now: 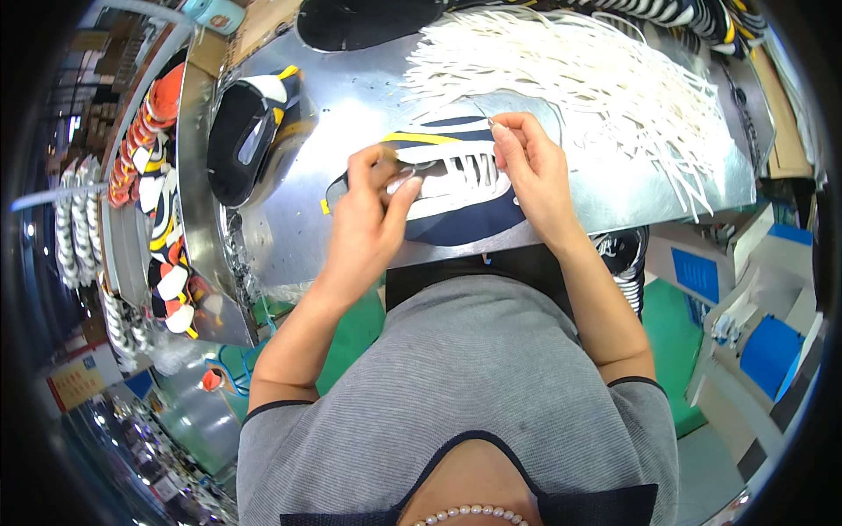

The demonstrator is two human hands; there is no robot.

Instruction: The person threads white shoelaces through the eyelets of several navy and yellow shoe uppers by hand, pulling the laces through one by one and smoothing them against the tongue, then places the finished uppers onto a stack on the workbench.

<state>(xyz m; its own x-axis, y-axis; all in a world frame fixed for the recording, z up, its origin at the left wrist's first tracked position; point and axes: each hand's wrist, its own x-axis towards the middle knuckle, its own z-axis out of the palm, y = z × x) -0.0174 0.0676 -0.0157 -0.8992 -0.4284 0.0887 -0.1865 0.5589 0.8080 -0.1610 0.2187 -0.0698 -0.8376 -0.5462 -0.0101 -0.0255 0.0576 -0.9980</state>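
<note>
A navy and white shoe upper (469, 224) with a yellow stripe lies sideways on the metal table in front of me. White lace runs in rows across its opening. My left hand (370, 210) is closed on the upper's collar end, thumb and fingers pinching near the tongue. At the toe end, my right hand (539, 175) hovers over the lace rows. Its thumb and forefinger are pressed together on a thin dark wire-like piece (480, 109) whose tip points away from me; its exact kind is too small to make out.
A big heap of white laces (570, 70) covers the table's far right. Another dark shoe upper (235, 145) stands at left. Stacked orange, white and black uppers (158, 167) line a rack beyond the table's left edge. Cartons with blue pieces (772, 351) stand at right.
</note>
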